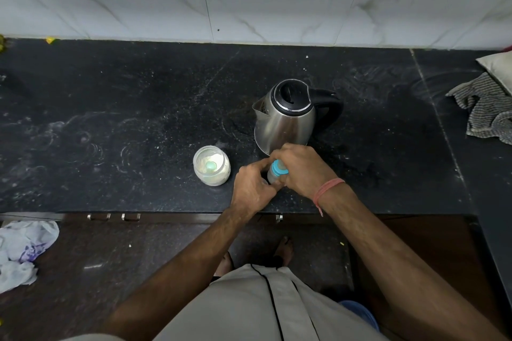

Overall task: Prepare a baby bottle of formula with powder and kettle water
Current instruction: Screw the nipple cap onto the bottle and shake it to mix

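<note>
Bottle (pixel 274 174) upright on our tabletop (pixel 138 108), left hand (pixel 253 185) gripping its body, right hand (pixel 302 167) fingers curled round its blue collar, kettle (pixel 285 119) just behind.

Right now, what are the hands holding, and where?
Both hold the bottle: the left hand grips its body, the right hand grips the blue cap ring on top.

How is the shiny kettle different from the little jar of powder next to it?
The kettle is shiny steel with a black lid shut on top; the powder jar is see-through and open, with white powder and a green scoop showing inside. The kettle is much bigger than the jar. The kettle has a black handle and a spout; the jar has neither. Both stand upright on the black counter, and no hand touches either.
</note>
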